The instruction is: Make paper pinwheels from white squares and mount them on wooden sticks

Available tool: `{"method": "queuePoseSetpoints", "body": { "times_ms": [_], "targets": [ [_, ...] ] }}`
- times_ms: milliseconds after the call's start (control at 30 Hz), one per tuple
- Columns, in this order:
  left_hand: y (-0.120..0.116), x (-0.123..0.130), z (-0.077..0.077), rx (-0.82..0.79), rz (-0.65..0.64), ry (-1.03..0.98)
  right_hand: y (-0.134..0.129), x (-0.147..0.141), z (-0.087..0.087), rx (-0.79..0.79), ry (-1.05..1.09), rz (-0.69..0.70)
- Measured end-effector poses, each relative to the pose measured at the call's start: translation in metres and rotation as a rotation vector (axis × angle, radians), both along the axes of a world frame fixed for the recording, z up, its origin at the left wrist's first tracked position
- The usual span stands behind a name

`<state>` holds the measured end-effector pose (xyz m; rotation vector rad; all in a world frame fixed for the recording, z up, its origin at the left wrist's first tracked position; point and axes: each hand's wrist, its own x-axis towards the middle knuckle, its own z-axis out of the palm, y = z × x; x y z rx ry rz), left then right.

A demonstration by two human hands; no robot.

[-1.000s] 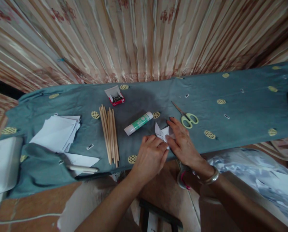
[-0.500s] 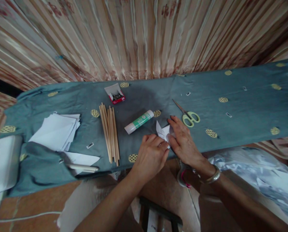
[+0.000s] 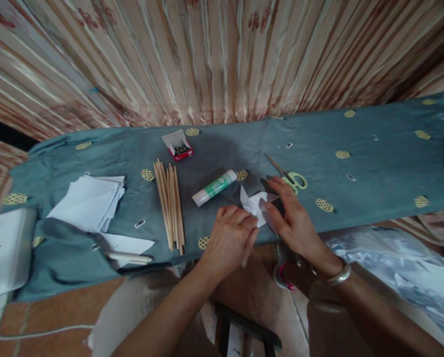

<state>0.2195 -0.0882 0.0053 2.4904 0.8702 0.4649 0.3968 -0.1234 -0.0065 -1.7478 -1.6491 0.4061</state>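
A white paper pinwheel (image 3: 258,202) with pointed, raised flaps lies near the table's front edge. My left hand (image 3: 232,235) is closed at its lower left, with curled fingertips holding that part of the paper down. On the other side, my right hand (image 3: 295,221) is open, thumb and fingers apart; its thumb is close to the right flap, and whether they touch I cannot tell. The green-handled scissors (image 3: 294,180) lie just beyond my right fingers, which partly cover one handle loop. A glue stick (image 3: 215,188) with a green label rests left of the paper.
Wooden sticks (image 3: 170,206) lie bundled to the left, below an open red box (image 3: 182,150) of small dark pieces. Further left are stacked white papers (image 3: 90,201) and a white device (image 3: 8,253) with a cable. A plastic bag (image 3: 400,267) of paper scraps sits at right, below the table.
My right hand has moved slightly right and its fingers have come away from the paper, uncovering more of the pinwheel's right side. My left hand stays on the paper.
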Motion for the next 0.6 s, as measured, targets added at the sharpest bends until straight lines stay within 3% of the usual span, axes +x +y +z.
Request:
{"method": "queuePoseSetpoints", "body": {
  "times_ms": [233, 467, 600],
  "targets": [
    [0.009, -0.011, 0.003, 0.037, 0.063, -0.093, -0.002, 0.008, 0.007, 0.039, -0.008, -0.102],
    [0.038, -0.047, 0.01, 0.132, 0.343, -0.125, -0.001, 0.01, 0.005, 0.065, -0.036, -0.053],
    [0.058, -0.077, 0.007, 0.16, 0.515, -0.062, -0.001, 0.009, 0.004, 0.092, -0.065, -0.027]
  ]
}}
